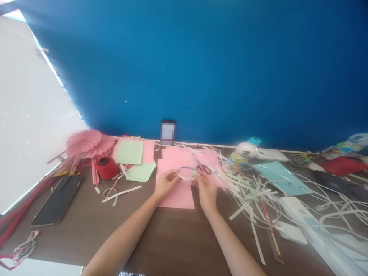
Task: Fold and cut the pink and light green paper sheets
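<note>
A thin white paper ring [187, 178] is held up between my two hands over sheets of pink paper [178, 197]. My left hand [166, 183] pinches the ring's left side with its fingertips. At the ring's right side, the fingers of my right hand [207, 191] are closed on the band. Just behind the right fingers lie dark-handled scissors [205, 169] on the pink paper, partly hidden by that hand. The exact placing of the fingertips is too small and blurred to make out.
Loose white paper strips [250, 195] and cables [339, 214] crowd the right side, near a blue-capped bottle [241, 153]. On the left are a black phone [57, 200], a red spool [107, 168], green paper [129, 152] and folded pink fans [89, 143]. A blue wall [201, 69] rises behind.
</note>
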The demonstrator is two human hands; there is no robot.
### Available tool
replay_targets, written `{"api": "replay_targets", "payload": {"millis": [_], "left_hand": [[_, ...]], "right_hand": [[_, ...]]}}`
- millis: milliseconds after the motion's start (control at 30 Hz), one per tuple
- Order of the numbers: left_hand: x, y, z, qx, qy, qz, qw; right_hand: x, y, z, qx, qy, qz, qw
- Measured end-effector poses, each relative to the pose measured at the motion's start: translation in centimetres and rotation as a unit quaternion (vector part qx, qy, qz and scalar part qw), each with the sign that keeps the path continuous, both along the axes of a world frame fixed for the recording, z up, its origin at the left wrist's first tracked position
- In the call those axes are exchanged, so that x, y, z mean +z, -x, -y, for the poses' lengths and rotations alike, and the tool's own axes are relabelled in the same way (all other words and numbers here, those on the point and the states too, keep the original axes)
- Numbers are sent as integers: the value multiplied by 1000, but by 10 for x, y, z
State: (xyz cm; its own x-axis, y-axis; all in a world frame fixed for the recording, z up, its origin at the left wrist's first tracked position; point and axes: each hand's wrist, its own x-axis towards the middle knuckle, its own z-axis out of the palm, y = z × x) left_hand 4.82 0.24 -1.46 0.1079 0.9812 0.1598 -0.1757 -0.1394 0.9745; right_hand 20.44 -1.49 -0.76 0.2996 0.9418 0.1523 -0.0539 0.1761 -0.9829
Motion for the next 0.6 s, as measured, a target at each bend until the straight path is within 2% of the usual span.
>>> {"api": "replay_targets", "payload": {"millis": [100, 200, 300, 433, 533, 600], "left_hand": [[0, -1, 2, 31, -3, -21, 999], [2, -1, 3, 35, -2, -33, 999], [2, -1, 3, 25, -11, -36, 999], [-1, -1, 2, 18, -20, -22, 999], [-1, -2, 3, 13, -22, -27, 999], [1, -2, 5, -2, -25, -33, 999]], "right_hand": [[4, -2, 4, -62, -82, 189, 977], [6, -3, 7, -55, -162, 303, 938], [6, -1, 7, 3, -184, 317, 930], [6, 0, 5, 56, -155, 283, 945], [7, -3, 3, 69, -113, 270, 954], [6, -5, 2, 51, -91, 270, 957]]}}
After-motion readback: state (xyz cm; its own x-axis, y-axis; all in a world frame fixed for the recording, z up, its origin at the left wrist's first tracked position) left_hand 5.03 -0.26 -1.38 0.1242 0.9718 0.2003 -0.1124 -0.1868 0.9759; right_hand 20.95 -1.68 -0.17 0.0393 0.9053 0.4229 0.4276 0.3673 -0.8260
